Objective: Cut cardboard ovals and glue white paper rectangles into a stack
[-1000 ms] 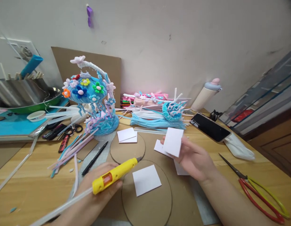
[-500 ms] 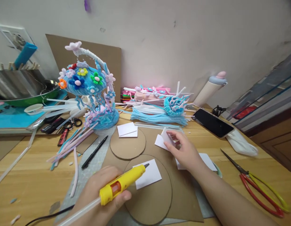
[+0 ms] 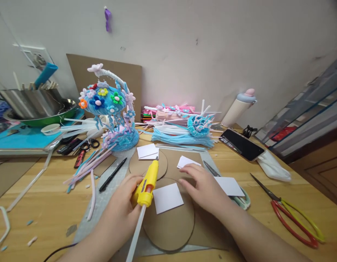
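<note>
My left hand (image 3: pixel 123 203) is wrapped round a yellow hot glue gun (image 3: pixel 149 182), its nozzle pointing away from me and a clear glue stick (image 3: pixel 137 233) jutting from its back. My right hand (image 3: pixel 205 185) has its fingers apart, just in front of small white cards (image 3: pixel 187 162) on the cardboard sheet (image 3: pixel 209 225); nothing shows in its grip. Between the hands, a white card (image 3: pixel 168 198) lies on a large cardboard disc (image 3: pixel 171 233). Behind it, white cards (image 3: pixel 147 150) rest on a smaller disc (image 3: pixel 135 165), partly covered by the glue gun.
Another white card (image 3: pixel 229 186) lies over pale-green-handled scissors (image 3: pixel 246 203). Red-and-yellow-handled scissors (image 3: pixel 293 222) and a phone (image 3: pixel 241 144) are on the right. To the left are a black pen (image 3: pixel 113 174), pipe cleaners (image 3: pixel 88 169) and a flower-decorated craft (image 3: pixel 107 98).
My right hand has let go of the white card it was lifting, which now lies flat. The glue gun has swung from pointing right to pointing away from me. The view has shifted slightly.
</note>
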A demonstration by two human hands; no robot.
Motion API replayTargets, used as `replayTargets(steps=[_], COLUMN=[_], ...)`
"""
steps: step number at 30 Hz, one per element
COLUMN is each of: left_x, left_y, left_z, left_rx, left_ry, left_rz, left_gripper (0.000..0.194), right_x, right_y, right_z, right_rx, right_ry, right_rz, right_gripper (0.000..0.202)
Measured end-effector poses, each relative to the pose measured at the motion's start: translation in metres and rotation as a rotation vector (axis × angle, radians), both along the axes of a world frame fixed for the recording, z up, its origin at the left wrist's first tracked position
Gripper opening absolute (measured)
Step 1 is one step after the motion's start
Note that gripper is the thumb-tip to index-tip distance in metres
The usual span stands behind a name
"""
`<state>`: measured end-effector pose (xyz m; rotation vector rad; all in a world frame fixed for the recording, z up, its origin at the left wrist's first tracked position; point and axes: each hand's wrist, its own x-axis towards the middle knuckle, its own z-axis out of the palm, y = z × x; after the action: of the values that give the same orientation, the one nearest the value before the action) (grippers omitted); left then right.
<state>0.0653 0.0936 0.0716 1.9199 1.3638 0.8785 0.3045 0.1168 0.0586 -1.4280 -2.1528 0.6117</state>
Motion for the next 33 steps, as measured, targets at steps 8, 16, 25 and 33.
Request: replayTargets(steps=[8,16,25,33], left_x=[-0.003,-0.005,-0.032,-0.032], left_y=[0.003,-0.001,-0.003,-0.002], left_z=[0.002,0.006,-0.022,-0.021], left_rx=[-0.020,-0.046,-0.058,0.032], left_ry=[0.116,0.029,0.017,0.136], left_rz=[0.206,0.268,0.165,0.104], left_gripper=[0.027,0.025,0.027,0.030], right_x=[-0.012,-0.016,0.014,0.036], right_y=[-0.007,-0.008,0.026,0.046], right_z=[-0.002,-0.004,-0.023,-0.036], right_rx=[-0.038,-0.018,0.066,-0.017], right_ry=[-0.152,-0.137,-0.119,-0.142], right_rz=[0.294,0.175,-0.174,-0.260], right_gripper=[0.060,0.051,0.041,0.044])
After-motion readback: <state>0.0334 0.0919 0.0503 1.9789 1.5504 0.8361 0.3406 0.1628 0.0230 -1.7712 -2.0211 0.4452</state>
